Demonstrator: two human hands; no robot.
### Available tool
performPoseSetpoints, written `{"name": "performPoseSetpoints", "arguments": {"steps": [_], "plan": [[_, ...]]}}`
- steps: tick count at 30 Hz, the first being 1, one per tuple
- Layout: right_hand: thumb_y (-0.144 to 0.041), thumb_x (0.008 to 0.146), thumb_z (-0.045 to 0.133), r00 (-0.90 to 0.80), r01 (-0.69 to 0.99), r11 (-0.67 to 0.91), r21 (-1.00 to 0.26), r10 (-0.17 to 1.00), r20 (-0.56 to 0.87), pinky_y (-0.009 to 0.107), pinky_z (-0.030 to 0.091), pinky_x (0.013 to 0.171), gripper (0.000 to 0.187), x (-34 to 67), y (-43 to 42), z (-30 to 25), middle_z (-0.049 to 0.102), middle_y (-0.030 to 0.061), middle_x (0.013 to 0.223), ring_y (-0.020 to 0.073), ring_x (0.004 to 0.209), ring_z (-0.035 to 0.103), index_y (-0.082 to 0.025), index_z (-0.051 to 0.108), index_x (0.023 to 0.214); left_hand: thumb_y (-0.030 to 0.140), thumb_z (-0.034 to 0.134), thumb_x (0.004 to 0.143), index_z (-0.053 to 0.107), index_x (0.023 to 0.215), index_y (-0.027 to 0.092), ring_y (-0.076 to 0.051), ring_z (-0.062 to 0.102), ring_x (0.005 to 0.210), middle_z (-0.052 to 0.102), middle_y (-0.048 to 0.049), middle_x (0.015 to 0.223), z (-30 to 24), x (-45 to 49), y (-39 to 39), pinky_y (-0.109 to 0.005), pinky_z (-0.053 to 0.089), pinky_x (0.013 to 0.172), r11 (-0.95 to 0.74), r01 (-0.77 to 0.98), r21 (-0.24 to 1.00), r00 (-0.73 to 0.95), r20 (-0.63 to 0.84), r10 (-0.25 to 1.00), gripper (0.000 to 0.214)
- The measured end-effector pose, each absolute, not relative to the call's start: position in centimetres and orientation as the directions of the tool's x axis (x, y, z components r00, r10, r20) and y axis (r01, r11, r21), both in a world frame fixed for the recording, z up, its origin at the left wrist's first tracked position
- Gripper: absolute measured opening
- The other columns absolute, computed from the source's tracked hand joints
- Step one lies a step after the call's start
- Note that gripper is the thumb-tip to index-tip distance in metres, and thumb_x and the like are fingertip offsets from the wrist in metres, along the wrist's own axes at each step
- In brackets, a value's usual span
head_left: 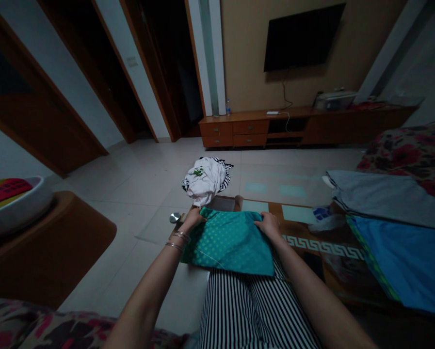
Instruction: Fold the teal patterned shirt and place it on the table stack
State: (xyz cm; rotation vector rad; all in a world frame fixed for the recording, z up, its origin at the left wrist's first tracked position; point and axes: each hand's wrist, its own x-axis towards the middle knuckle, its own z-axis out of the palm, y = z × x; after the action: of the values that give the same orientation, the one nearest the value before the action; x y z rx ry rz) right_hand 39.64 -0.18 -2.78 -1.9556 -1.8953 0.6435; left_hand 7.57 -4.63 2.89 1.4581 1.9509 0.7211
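A teal garment with pale dots (228, 242) is stretched between my two hands, above my striped trousers. My left hand (194, 219), with bracelets at the wrist, pinches its upper left corner. At the upper right corner my right hand (270, 225) grips the same cloth. Just beyond lies a heap of white and striped clothes (206, 177), at the far left end of the glass-topped coffee table (251, 206). On the right, a grey garment (380, 194) and a blue garment (402, 257) lie spread out.
A white basin (44, 198) with colourful cloth stands on a brown wooden piece (68, 232) at left. A crumpled plastic bag (328, 223) lies on the coffee table. Across the floor stands a TV cabinet (249, 127). Flowered upholstery (406, 150) shows at right.
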Motion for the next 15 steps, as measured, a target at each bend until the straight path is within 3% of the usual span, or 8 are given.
{"name": "performPoseSetpoints", "arguments": {"steps": [5,9,12,15], "plan": [[-0.02,0.067,0.064,0.074,0.496,-0.053,-0.867,0.997,-0.019,0.035,0.048,0.082,0.02,39.5,-0.8,-3.4,0.069,0.008,0.085,0.0242,0.088,0.064,-0.015,0.063,0.087,0.018,0.068,0.062,0.068,0.095,0.012,-0.022,0.064,0.079,0.071,-0.0086,0.092,3.4,7.6,-5.8,-0.029,0.049,0.072,0.208,0.579,0.788,-0.144,-0.152,0.978,0.034],[-0.025,0.066,0.064,0.043,0.312,-0.027,-0.95,0.999,-0.014,0.032,0.052,0.08,0.035,40.5,-1.5,-2.4,0.071,0.0049,0.093,0.0201,0.088,0.066,-0.017,0.06,0.101,0.024,0.07,0.06,0.065,0.1,0.011,-0.022,0.065,0.081,0.072,-0.0087,0.091,4.0,7.6,-6.2,-0.032,0.051,0.075,0.189,0.453,0.871,-0.123,-0.149,0.981,0.042],[-0.028,0.063,0.068,-0.013,-0.005,-0.014,-1.0,1.0,-0.014,0.034,0.054,0.078,0.044,42.3,-2.2,-0.4,0.071,0.0054,0.095,0.0205,0.086,0.067,-0.018,0.058,0.105,0.027,0.075,0.057,0.063,0.101,0.011,-0.023,0.066,0.081,0.072,-0.0073,0.09,5.5,8.1,-6.4,-0.034,0.053,0.077,0.147,0.321,0.936,-0.105,-0.12,0.987,0.048],[-0.029,0.056,0.076,-0.054,-0.273,-0.017,-0.962,0.999,-0.003,0.033,0.054,0.076,0.054,44.9,-3.2,2.7,0.072,0.0045,0.094,0.0197,0.082,0.067,-0.019,0.056,0.106,0.031,0.079,0.055,0.063,0.103,0.011,-0.023,0.067,0.079,0.072,-0.0064,0.088,8.3,9.8,-6.6,-0.035,0.054,0.075,0.1,0.29,0.952,-0.087,-0.078,0.993,0.055]]}}
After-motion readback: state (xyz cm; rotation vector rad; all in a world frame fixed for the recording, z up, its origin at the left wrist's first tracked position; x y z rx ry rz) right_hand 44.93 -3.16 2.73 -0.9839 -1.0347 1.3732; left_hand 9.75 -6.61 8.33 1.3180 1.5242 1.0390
